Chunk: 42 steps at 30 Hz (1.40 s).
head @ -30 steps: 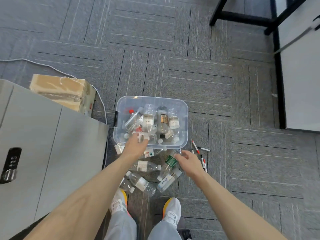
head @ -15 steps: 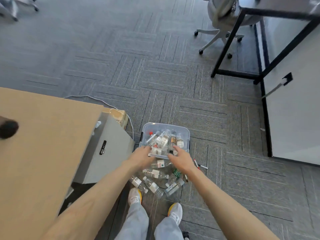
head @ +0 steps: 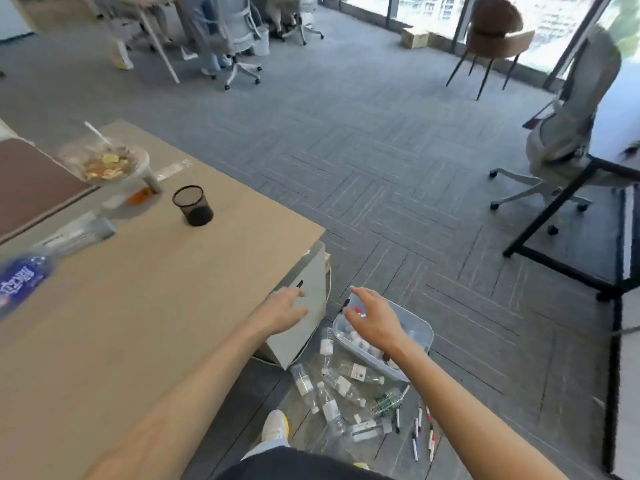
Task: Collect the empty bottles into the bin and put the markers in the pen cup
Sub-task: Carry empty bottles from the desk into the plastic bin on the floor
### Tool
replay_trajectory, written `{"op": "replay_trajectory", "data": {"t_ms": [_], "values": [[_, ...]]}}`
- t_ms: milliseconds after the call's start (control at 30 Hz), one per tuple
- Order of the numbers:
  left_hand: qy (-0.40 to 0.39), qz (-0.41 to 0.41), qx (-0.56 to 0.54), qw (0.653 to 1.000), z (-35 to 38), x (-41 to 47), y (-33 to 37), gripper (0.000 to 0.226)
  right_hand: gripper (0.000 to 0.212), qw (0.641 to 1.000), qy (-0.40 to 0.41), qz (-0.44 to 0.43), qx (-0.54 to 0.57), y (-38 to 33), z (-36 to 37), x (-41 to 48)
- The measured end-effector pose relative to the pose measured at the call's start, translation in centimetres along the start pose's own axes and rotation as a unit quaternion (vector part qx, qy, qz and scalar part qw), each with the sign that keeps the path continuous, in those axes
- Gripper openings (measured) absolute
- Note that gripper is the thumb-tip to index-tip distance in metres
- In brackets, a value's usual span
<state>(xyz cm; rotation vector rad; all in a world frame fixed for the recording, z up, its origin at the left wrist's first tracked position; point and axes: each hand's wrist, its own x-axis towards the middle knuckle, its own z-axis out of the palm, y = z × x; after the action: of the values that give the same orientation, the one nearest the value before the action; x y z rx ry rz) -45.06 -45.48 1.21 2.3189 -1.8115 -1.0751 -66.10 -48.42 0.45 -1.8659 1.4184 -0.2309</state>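
Person's standing over the mess with both hands empty: left hand loose and open over the desk corner, right hand hovering above the bin with fingers spread wide, holding nothing. Bin's on the floor by the cabinet with some bottles in it, but more bottles lie on the carpet just in front of it, right by the shoe, so one careless step could crush or kick one. Markers are scattered beside those bottles, easy to scoop into the bin by mistake. Pen cup sits up on the desk, well apart, and looks light enough to tip if markers get tossed in
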Motion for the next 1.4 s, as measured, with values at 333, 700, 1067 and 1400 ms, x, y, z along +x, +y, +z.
{"op": "replay_trajectory", "data": {"t_ms": [333,700,1067,1400], "values": [[0.115,-0.153,-0.128,0.973,-5.7,-5.0,-17.3,0.048,0.055,0.975,-0.141,-0.162,-0.056,-16.3,10.2,7.2],[0.204,-0.272,-0.152,0.928,-16.8,-1.9,-42.7,0.045,0.059,0.959,-0.215,-0.169,-0.071,-34.9,26.2,18.3],[0.179,-0.385,-0.009,0.905,-22.4,1.7,-61.1,0.096,0.061,0.968,-0.194,-0.149,-0.062,-40.4,33.0,24.7],[0.172,-0.346,0.001,0.922,-19.3,2.8,-60.2,0.081,0.059,0.965,-0.215,-0.129,-0.079,-39.4,33.9,26.1]]}}
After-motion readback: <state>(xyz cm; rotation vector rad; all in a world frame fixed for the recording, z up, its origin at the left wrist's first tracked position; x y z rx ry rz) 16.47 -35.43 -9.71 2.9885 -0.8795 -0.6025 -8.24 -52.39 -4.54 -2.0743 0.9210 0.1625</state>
